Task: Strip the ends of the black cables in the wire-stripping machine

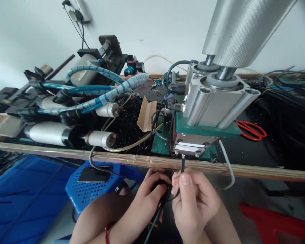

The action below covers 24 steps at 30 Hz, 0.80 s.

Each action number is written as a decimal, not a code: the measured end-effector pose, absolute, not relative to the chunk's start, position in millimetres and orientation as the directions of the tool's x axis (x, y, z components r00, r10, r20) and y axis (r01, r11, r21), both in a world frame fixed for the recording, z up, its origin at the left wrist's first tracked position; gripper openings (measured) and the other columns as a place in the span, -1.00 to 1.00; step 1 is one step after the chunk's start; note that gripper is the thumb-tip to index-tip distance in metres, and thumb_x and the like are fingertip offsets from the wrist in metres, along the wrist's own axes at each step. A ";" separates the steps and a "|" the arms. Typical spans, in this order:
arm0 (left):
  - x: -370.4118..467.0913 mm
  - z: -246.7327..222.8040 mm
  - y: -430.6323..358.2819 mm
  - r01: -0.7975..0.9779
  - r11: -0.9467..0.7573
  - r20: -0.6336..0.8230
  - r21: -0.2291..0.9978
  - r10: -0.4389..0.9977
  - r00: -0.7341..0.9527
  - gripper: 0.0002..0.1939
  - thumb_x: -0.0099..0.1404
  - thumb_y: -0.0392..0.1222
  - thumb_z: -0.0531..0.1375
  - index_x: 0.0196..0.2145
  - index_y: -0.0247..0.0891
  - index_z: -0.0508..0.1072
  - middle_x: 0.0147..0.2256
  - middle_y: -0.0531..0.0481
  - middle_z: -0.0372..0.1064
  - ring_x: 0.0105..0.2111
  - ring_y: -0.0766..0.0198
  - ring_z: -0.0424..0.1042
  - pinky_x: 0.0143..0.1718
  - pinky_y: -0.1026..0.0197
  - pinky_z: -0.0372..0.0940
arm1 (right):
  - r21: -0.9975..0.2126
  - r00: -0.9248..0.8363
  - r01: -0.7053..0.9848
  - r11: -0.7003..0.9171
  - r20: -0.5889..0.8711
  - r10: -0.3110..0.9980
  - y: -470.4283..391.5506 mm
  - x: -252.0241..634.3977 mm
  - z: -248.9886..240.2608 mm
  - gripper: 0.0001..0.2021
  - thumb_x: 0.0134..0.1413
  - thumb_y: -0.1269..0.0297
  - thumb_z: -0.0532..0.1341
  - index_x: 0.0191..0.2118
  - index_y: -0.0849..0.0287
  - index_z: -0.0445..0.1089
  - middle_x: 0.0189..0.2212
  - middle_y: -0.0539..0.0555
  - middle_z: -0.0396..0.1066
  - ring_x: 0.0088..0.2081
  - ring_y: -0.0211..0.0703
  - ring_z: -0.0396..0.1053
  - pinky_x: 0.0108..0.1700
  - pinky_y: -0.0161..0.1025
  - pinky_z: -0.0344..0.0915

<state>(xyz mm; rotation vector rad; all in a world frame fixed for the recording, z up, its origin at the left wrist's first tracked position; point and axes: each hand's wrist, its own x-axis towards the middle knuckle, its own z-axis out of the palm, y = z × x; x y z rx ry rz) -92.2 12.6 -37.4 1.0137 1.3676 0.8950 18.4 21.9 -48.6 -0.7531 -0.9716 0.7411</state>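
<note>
Right grip (194,200) is pinched narrow on a black cable (182,166), my thumb laid along the top and the fingers curled underneath, with a short length poking out ahead. Left grip (152,189) is closed around a black bundle (163,200), and a dark loop hangs between my two hands. The cable's end points away from me, over the front edge of the bench (132,162) and just short of the narrow metal plates (189,148) low on the machine (213,108); whether it touches anything there, I cannot tell. I judge it light, bendy enough to droop over any long stretch yet stiff enough to stand straight when held this close to the tip. Its covering should be a little smooth but easy to pinch, so the best hold is on the black part, just behind the end. Those fine wires at the tip I would leave alone, as they would probably bend or splay. To look at, the cable is slim and dull black, finishing in a tiny tuft of pale, red and greenish strands, too small to count.
</note>
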 end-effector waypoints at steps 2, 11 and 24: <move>-95.9 -43.1 9.6 0.089 0.282 -0.286 0.955 0.957 0.040 -0.81 0.27 -0.08 0.28 -0.30 -0.21 0.65 0.07 -0.19 0.40 0.07 -0.06 0.52 -0.24 0.19 0.55 | -0.800 0.342 -0.147 0.581 0.510 0.789 21.1 20.3 -48.4 -0.76 0.45 0.44 0.26 -0.34 0.14 0.46 -0.52 -0.06 0.39 -0.48 -0.26 0.35 -0.35 -0.28 0.37; -93.7 -41.0 -13.8 -0.042 0.359 -0.322 0.933 0.879 0.353 -0.66 0.42 0.07 0.34 0.01 -0.17 0.63 0.30 -0.18 0.16 -0.35 0.37 0.50 -0.55 0.33 0.39 | -0.738 0.330 0.023 0.674 0.642 0.692 11.6 25.2 -26.3 -0.73 0.40 0.48 0.25 -0.39 0.12 0.42 -0.58 -0.09 0.34 -0.54 -0.28 0.33 -0.45 -0.32 0.30; -103.8 -30.2 -94.7 0.138 0.100 -0.163 0.985 0.794 0.586 -0.49 0.55 0.33 0.14 0.11 -0.06 0.62 0.39 -0.24 0.16 -0.43 0.48 0.52 -0.43 0.35 0.47 | -0.896 0.379 0.437 0.076 0.260 0.888 -114.3 127.2 -36.9 -0.33 0.42 -0.14 0.21 -0.69 0.08 0.17 -0.77 -0.03 0.14 -0.70 -0.21 0.17 -0.63 -0.25 0.10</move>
